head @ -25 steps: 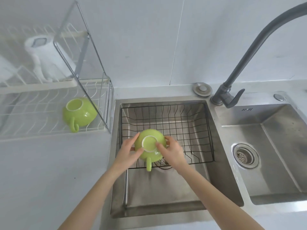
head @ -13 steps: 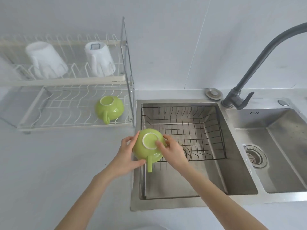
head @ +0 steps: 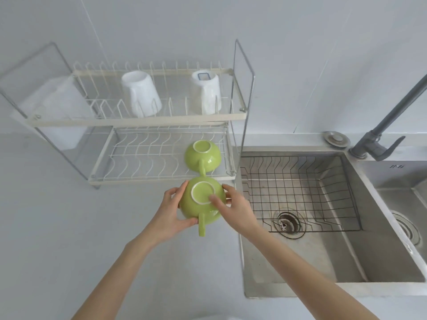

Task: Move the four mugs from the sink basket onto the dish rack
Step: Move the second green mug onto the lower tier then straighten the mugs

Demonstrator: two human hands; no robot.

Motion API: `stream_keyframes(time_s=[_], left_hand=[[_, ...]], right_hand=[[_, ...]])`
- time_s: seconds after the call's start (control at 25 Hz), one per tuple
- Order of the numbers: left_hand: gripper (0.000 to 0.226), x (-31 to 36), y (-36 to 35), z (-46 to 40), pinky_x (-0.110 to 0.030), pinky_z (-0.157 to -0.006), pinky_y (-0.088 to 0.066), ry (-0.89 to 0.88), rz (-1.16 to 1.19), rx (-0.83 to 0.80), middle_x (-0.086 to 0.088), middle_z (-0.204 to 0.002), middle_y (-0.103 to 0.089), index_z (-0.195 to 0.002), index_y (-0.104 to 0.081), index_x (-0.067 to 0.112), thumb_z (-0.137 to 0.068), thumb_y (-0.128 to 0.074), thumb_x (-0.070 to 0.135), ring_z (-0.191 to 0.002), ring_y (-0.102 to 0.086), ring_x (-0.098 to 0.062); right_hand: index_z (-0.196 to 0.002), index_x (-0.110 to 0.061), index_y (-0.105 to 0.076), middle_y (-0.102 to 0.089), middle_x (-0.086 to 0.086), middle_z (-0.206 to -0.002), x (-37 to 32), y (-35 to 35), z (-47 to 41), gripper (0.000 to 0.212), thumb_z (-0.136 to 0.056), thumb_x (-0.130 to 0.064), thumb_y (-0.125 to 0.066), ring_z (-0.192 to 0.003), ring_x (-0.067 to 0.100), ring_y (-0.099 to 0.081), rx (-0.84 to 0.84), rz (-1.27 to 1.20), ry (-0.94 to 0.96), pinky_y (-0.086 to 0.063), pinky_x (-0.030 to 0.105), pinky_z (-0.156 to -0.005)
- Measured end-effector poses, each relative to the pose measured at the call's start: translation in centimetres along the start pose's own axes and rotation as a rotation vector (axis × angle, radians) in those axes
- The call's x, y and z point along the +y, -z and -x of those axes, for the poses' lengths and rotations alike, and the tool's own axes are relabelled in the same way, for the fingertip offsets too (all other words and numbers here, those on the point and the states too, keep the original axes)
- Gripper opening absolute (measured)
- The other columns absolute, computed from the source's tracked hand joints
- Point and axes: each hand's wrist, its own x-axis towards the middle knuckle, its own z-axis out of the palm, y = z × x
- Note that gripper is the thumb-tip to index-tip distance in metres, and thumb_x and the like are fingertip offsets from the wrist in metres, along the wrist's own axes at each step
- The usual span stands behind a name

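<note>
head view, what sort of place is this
Most likely a home kitchen, at the washing-up spot: a steel double sink with a grey tap, a wire basket in one basin, and a two-level dish rack holding upturned mugs on the counter beside it.

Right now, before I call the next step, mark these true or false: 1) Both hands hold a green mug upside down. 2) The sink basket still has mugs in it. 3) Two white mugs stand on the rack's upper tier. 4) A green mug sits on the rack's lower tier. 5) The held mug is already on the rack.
1) True: the left hand and right hand hold the green mug base up.
2) False: the sink basket shows no mugs.
3) True: two white mugs stand inverted on the upper tier.
4) True: a second green mug sits on the lower tier.
5) False: it is in front of the rack, above the counter.
</note>
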Motion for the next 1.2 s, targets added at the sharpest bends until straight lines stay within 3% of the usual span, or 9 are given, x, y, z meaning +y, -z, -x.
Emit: stream_keyframes(time_s=[0.24,0.52,0.88,1.08,1.2], left_hand=[[0.096,-2.9,5.5,-1.3,-0.022,-0.084,-0.034,0.007,-0.026,0.041,-0.006,-0.137,-0.031,-0.144,-0.013,0.024,-0.072,-0.075,0.018,-0.099,-0.044,-0.016],[0.095,-5.5,11.2,-4.7,-0.018,-0.07,-0.04,0.022,-0.078,0.043,-0.01,-0.136,-0.035,-0.144,-0.018,0.024,-0.07,-0.077,0.017,-0.099,-0.047,-0.018],[0.092,-7.8,15.0,-10.1,-0.031,-0.093,-0.042,0.045,-0.102,0.026,-0.011,-0.141,-0.039,-0.143,-0.022,0.021,-0.069,-0.077,0.015,-0.101,-0.051,-0.022],[0.09,-9.2,15.0,-11.3,-0.035,-0.096,-0.041,0.092,-0.048,0.024,-0.006,-0.141,-0.043,-0.142,-0.023,0.022,-0.07,-0.076,0.015,-0.104,-0.049,-0.022],[0.086,-9.4,14.5,-11.7,-0.03,-0.092,-0.039,0.096,-0.027,0.032,-0.006,-0.14,-0.044,-0.142,-0.024,0.021,-0.072,-0.075,0.014,-0.101,-0.046,-0.019]], right_hand=[[-0.138,-0.016,-0.037,-0.054,0.01,-0.13,-4.0,-3.6,-2.4,0.059,-0.087,-0.04,-0.055,-0.121,0.025,-0.051,-0.04,0.016,0.057,-0.043,0.04,-0.103],[-0.138,-0.011,-0.035,-0.058,0.012,-0.126,-8.2,-6.8,-6.0,0.054,-0.09,-0.03,-0.053,-0.114,0.026,-0.056,-0.071,0.032,0.092,-0.045,0.036,-0.097],[-0.145,-0.015,-0.022,-0.05,0.014,-0.137,-10.8,-9.2,-11.5,0.058,-0.093,-0.019,-0.047,-0.124,0.029,-0.049,-0.127,0.155,0.065,-0.039,0.031,-0.1],[-0.146,-0.017,-0.016,-0.041,0.011,-0.146,-10.8,-10.2,-13.2,0.067,-0.09,-0.018,-0.053,-0.127,0.03,-0.045,-0.178,0.231,0.076,-0.037,0.033,-0.104],[-0.146,-0.016,-0.015,-0.041,0.012,-0.145,-10.2,-10.7,-13.7,0.073,-0.088,-0.024,-0.058,-0.13,0.029,-0.042,-0.167,0.252,0.056,-0.037,0.035,-0.105]])
